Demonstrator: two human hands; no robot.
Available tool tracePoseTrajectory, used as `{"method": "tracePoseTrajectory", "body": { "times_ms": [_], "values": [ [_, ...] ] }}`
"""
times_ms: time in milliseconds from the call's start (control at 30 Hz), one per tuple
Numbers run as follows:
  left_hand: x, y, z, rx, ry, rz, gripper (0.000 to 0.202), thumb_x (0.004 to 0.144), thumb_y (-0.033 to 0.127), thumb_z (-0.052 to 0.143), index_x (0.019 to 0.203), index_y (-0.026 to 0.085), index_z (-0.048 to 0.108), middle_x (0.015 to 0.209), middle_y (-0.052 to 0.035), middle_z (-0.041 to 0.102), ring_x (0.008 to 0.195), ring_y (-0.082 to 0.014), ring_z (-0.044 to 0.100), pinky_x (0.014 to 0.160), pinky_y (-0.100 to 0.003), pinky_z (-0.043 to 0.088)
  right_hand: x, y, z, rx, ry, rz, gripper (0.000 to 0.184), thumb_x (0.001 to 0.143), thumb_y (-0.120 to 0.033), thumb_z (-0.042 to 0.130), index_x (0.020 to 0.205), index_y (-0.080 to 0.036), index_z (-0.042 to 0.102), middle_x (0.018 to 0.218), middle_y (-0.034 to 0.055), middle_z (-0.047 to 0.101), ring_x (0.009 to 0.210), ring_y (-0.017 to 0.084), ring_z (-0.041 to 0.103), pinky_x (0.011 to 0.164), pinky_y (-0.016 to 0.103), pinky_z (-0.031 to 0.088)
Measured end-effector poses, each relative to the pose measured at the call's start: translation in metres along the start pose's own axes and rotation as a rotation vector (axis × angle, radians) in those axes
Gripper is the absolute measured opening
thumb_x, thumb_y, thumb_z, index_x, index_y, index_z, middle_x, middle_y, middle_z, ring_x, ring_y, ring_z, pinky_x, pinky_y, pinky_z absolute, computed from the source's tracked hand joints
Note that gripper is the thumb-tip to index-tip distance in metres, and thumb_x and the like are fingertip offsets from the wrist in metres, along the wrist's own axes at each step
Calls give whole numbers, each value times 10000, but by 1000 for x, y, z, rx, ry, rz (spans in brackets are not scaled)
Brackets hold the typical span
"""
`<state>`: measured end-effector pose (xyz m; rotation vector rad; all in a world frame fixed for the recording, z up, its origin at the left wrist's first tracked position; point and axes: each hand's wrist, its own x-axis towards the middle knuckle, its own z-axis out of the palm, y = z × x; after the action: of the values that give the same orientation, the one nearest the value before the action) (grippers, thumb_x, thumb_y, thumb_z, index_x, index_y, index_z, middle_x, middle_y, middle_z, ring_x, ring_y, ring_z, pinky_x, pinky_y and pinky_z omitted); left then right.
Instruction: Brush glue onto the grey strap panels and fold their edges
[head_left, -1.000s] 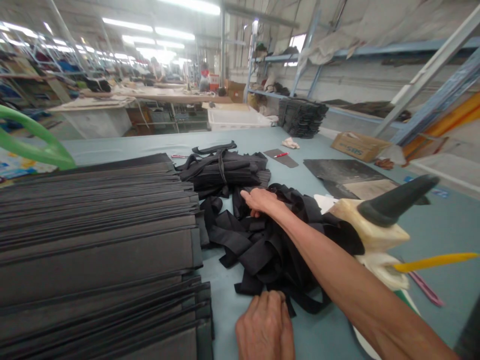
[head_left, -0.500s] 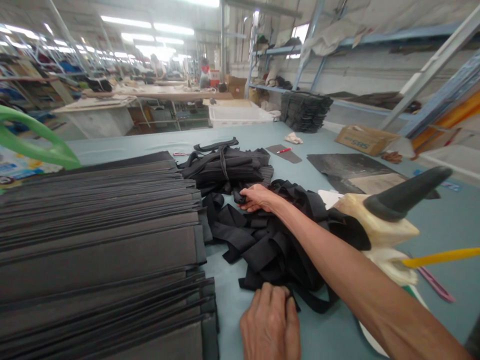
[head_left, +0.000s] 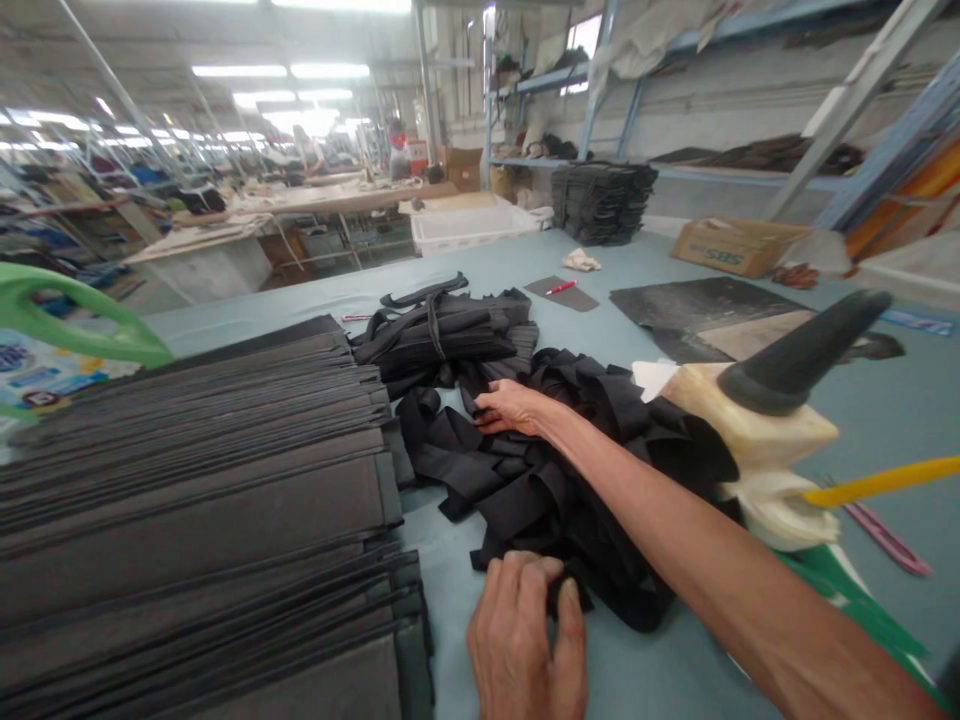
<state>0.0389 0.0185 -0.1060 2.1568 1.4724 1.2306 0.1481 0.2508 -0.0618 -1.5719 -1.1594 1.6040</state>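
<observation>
A loose tangle of black fabric strips [head_left: 517, 500] lies in the middle of the table. My right hand [head_left: 510, 408] reaches across it from the right, its fingers closed on a dark strip [head_left: 471, 382] at the far side. At the near edge of the tangle, my left hand [head_left: 525, 632] rests with bent fingers and thumb around the end of a black strip; its fingertips are partly hidden. Behind the tangle sits a tied bundle of dark fabric pieces [head_left: 450, 330]. Overlapping rows of dark grey folded panels [head_left: 195, 500] cover the left side.
To the right stand a cream block with a black cone [head_left: 802, 355], a white roll with a yellow strip [head_left: 787, 510] and pink snips [head_left: 885, 540]. A red pen [head_left: 562, 287], cardboard box [head_left: 739, 247] and dark stack [head_left: 604, 203] lie farther back. A green-handled pack [head_left: 75, 345] is at left.
The view has shifted slightly. My left thumb has parted from the fingers, showing black fabric between them. The right hand stays at the far side of the strips, the dark piece it grips now lying differently.
</observation>
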Motion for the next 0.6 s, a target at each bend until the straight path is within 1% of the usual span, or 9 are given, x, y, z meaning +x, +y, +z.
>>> {"method": "tracePoseTrajectory", "body": {
  "times_ms": [67,100,200,233,267,333,400,500,600],
  "values": [
    [-1,1,1,1,12,1,124,987,165,533,986,252,622,892,-18,694,815,-200,678,756,-331,531,-3,3,3,-48,35,-34,353,1021,-345,654,1319,-162,602,1193,88,671,947,203,697,799,379,625],
    [-1,1,2,4,14,-1,127,985,164,532,993,251,623,894,-20,694,815,-201,678,759,-333,532,-4,4,4,-81,63,-56,417,1013,-321,657,1388,-169,554,1194,96,671,930,203,699,795,377,623],
    [-3,0,4,0,14,-15,136,984,166,531,1042,250,621,923,-32,700,840,-211,678,784,-347,533,-10,8,9,-202,168,-159,770,923,-196,678,1592,-197,297,1243,129,661,960,221,701,871,374,589],
    [-4,0,5,-6,18,-22,143,986,166,528,1059,250,618,933,-35,701,850,-214,677,795,-350,533,-13,10,11,-244,198,-206,857,886,-159,674,1620,-202,235,1262,134,655,1008,231,693,929,376,561],
    [-4,0,6,-14,29,-26,151,988,167,520,1072,250,614,935,-37,701,853,-216,676,802,-353,532,-16,12,12,-284,219,-255,899,858,-135,664,1632,-210,213,1267,127,655,1055,238,680,983,377,527],
    [-5,0,8,-28,48,-30,165,990,165,504,1085,249,610,926,-37,698,848,-218,675,808,-356,535,-21,15,14,-352,226,-342,871,838,-115,637,1621,-240,278,1214,85,677,1085,239,663,1039,382,479],
    [-5,1,8,-23,43,-29,166,984,157,506,1080,248,605,916,-33,694,841,-219,673,811,-361,537,-24,19,15,-391,206,-392,764,843,-108,612,1562,-270,414,1131,39,698,1030,220,669,1021,371,485],
    [-3,2,6,-6,0,-24,163,970,142,529,1071,252,596,922,-25,692,847,-225,671,781,-359,538,-21,23,14,-397,200,-388,559,884,-119,595,1423,-264,578,1080,10,709,928,179,672,909,318,541],
    [-1,1,3,-14,-12,2,148,976,150,534,1068,247,598,924,-26,694,836,-222,666,736,-344,530,-12,25,12,-366,230,-330,359,974,-203,617,1332,-202,624,1055,33,706,836,162,673,762,301,584]
  ]
}}
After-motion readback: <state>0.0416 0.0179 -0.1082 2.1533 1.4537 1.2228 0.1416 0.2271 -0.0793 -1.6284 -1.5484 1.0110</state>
